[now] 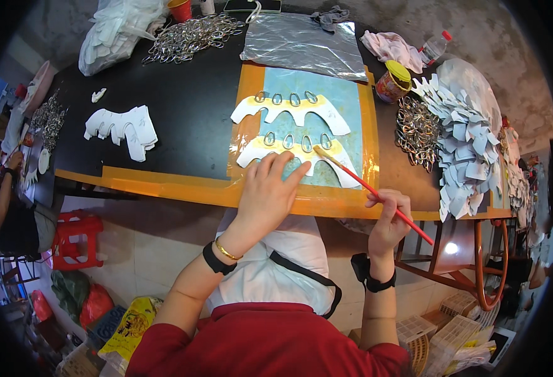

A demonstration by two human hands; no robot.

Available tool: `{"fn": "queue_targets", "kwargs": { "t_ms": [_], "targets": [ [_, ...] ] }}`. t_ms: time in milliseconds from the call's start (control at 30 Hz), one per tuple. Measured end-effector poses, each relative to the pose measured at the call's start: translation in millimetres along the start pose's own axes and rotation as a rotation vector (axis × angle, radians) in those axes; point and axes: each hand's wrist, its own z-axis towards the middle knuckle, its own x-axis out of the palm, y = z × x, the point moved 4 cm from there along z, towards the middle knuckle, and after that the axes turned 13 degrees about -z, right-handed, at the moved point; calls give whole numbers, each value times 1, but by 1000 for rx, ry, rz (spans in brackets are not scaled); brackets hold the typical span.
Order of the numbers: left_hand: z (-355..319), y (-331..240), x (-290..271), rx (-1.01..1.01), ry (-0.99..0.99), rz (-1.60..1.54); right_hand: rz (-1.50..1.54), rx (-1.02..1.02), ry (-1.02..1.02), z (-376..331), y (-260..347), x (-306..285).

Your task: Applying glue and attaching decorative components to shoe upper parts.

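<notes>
My left hand [267, 191] lies with its fingers spread on the near edge of the lower white cut-out strip [250, 152]. That strip has several tabs and a yellow-coated upper band, along which several oval metal rings [307, 144] sit. My right hand [389, 218] grips a red-handled brush [377, 193]. Its bristle tip touches the coated band, right of the last ring. Farther away, a similar strip [298, 115], also yellow-coated, carries rings along its top edge. Both strips rest on a light-blue sheet [314, 81] edged with orange-brown tape.
To the left lies a stack of white cut-outs [132, 129]. Ring piles [191, 36] stand at the back left and, as another pile [416, 132], on the right. Near that are a yellow-rimmed cup [394, 83] and heaped pale cut-outs [468, 160]. Silver foil [305, 47] covers the back middle.
</notes>
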Motion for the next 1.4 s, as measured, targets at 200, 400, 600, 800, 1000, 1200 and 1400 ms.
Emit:
{"fn": "queue_targets", "kwargs": {
  "t_ms": [200,400,600,800,1000,1200,1400],
  "targets": [
    [-1,0,0,-5,-3,-15,2,-25,1,0,0,-2],
    [0,-1,-1,-16,4,-13,4,-2,-41,-2,2,-7],
    [-2,-1,-1,-24,12,-12,-45,3,18,-3,2,-11],
    [0,-2,0,-12,4,0,-10,21,37,-1,1,-6],
    [-2,-1,0,-16,2,3,34,73,-121,6,-3,-25],
    [-1,-2,-1,-12,-7,1,-28,38,-66,5,-11,-19],
    [-9,-6,2,76,-212,-72,-89,20,-12,4,-8,-14]
  ]
}}
